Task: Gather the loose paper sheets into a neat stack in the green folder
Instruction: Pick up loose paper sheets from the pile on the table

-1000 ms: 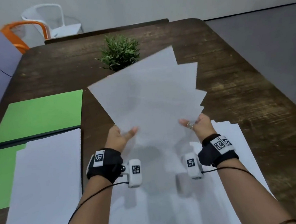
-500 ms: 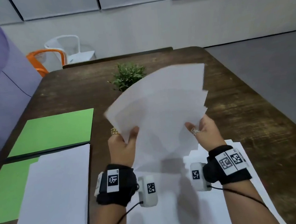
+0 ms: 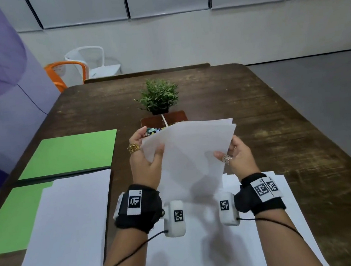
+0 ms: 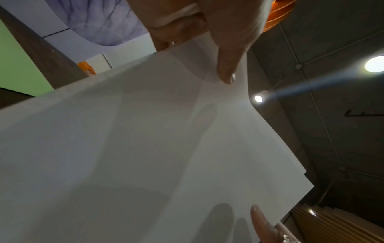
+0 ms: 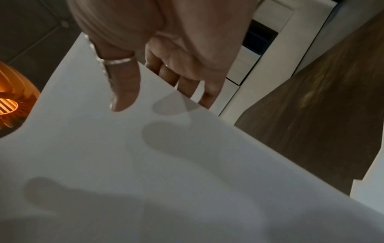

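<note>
I hold a bundle of white paper sheets (image 3: 190, 153) upright above the table between both hands. My left hand (image 3: 145, 157) grips its left edge, thumb on the near face and fingers behind, as the left wrist view shows on the sheets (image 4: 145, 148). My right hand (image 3: 235, 154) grips the right edge, with the thumb across the sheets (image 5: 166, 180) and the fingers behind them. The green folder (image 3: 70, 153) lies open at the left, and a white stack (image 3: 71, 226) rests on its near half. More loose sheets (image 3: 225, 246) lie under my forearms.
A small potted plant (image 3: 159, 96) stands mid-table on a brown tray (image 3: 164, 118), just beyond the held sheets. The dark wooden table (image 3: 290, 142) stretches to the right. An orange chair (image 3: 64, 74) and a white chair (image 3: 93, 61) stand past the far edge.
The fanned sheets have been drawn together into a tighter bundle and tipped upright. Both hands moved up the side edges, and the head view rose.
</note>
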Tool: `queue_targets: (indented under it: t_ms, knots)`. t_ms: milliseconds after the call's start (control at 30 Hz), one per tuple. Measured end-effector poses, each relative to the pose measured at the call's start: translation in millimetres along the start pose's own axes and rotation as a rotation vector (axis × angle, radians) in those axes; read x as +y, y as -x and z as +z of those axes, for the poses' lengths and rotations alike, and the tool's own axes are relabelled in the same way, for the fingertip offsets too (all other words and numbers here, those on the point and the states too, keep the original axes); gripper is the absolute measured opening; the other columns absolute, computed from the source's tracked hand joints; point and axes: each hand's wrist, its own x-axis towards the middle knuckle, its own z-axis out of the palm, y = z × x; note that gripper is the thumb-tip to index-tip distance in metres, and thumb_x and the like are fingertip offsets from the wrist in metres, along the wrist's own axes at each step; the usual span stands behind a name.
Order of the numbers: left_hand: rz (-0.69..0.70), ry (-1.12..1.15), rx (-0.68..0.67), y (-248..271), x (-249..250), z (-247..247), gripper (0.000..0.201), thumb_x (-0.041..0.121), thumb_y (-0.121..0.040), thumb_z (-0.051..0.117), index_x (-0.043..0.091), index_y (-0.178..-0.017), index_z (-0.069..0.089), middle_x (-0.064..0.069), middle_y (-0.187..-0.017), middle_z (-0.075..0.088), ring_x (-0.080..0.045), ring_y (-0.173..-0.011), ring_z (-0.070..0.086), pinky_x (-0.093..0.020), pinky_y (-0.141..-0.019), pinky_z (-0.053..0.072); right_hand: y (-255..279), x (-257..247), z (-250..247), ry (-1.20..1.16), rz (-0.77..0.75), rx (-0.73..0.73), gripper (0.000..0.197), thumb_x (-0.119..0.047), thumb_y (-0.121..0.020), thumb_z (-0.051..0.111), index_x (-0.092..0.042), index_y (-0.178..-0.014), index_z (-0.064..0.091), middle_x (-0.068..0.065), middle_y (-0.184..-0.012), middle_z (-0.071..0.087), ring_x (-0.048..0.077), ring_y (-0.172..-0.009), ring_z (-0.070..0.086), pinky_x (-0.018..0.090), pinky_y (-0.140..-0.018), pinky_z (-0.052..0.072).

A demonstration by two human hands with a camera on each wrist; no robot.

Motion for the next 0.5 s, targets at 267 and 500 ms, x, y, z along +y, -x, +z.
queue_targets:
  t_ms: [267, 500]
  knots:
    - [0.033, -0.072, 0.01, 6.0, 10.0, 3.8, 0.032, 0.016, -0.086, 0.061, 0.043, -0.098, 0.047, 0.0, -0.098, 0.06, -0.021, -0.091, 0.061, -0.049, -0.082, 0.051, 4.8, -11.5, 24.9, -0.054, 0.029, 0.075, 0.019, -0.001, -0.084, 0.063, -0.009, -0.102, 0.062, 0.005, -0.097, 0.068, 0.016, -0.085, 0.065, 0.032, -0.08, 0.054]
    - [0.078, -0.085, 0.037, 14.1, 19.0, 1.7, 0.042, 0.012, -0.083, 0.063, 0.02, -0.116, 0.039, -0.005, -0.109, 0.059, -0.014, -0.1, 0.059, -0.024, -0.089, 0.046, 13.9, -16.0, 22.5, 0.083, -0.007, 0.03, 0.039, 0.003, -0.072, 0.076, -0.014, -0.104, 0.06, -0.002, -0.095, 0.068, 0.009, -0.087, 0.065, 0.026, -0.078, 0.054]
